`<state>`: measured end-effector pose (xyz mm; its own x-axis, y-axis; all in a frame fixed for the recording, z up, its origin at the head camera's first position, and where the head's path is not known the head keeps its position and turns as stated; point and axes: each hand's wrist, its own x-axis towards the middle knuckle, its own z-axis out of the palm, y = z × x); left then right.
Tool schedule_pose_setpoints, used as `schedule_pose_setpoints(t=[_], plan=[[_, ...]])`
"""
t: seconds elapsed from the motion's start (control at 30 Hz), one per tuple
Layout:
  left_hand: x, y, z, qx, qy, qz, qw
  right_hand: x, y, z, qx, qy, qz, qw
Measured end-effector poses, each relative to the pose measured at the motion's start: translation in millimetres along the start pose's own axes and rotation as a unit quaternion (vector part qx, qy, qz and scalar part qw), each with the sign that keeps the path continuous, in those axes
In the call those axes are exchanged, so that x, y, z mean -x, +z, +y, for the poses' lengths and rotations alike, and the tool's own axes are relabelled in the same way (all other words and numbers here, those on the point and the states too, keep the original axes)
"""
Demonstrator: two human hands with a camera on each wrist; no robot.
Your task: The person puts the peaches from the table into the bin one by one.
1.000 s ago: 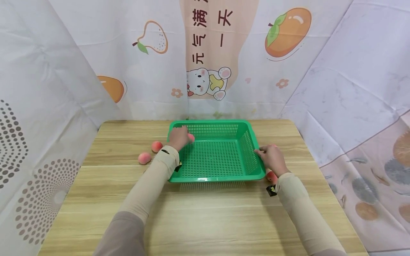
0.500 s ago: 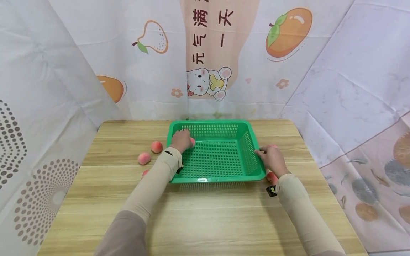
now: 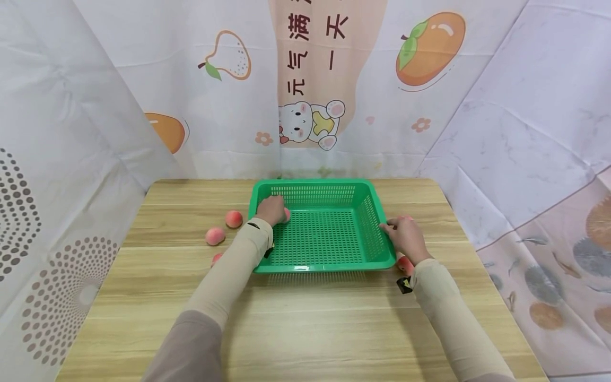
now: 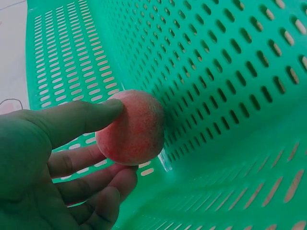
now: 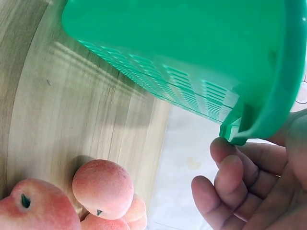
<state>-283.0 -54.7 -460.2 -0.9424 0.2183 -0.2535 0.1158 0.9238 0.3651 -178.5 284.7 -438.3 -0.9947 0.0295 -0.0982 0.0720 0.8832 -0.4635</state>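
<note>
Inside the green basket (image 3: 315, 267), toward its left end, the left hand (image 3: 271, 209) holds a pink-red peach (image 3: 287, 215). The left wrist view shows the thumb and fingers of that hand (image 4: 62, 158) pinching the peach (image 4: 132, 128) low in the basket, close to its perforated wall. At the basket's right rim (image 3: 383, 233), the right hand (image 3: 406, 237) grips the edge. In the right wrist view the fingertips of the right hand (image 5: 259, 177) are under the rim (image 5: 288, 91), and the thumb is mostly hidden behind it.
Left of the basket lie peaches on the wooden table (image 3: 305, 323): one at the back (image 3: 234, 218), one nearer (image 3: 215, 236), another partly behind the left sleeve (image 3: 217, 258). Several peaches (image 5: 103, 189) lie by the basket's right side. A printed curtain (image 3: 229, 106) stands behind.
My left hand has moved slightly right and down inside the basket with the peach, uncovering a peach beside the sleeve. The right hand and the basket have stayed put.
</note>
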Motion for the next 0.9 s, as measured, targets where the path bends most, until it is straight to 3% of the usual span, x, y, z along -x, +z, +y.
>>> schedule_pose_setpoints(t=[0.23, 0.9], plan=[[-1.1, -0.3, 0.1, -0.007, 0.002, -0.007, 0.9999, 0.0, 1.4, -3.8, 0.005, -0.012, 0.006, 0.9999], [-2.7, 1.9, 0.9, -0.005, 0.013, 0.027, 0.9996, 2.2, -0.7, -4.3, 0.006, -0.009, 0.012, 0.9999]])
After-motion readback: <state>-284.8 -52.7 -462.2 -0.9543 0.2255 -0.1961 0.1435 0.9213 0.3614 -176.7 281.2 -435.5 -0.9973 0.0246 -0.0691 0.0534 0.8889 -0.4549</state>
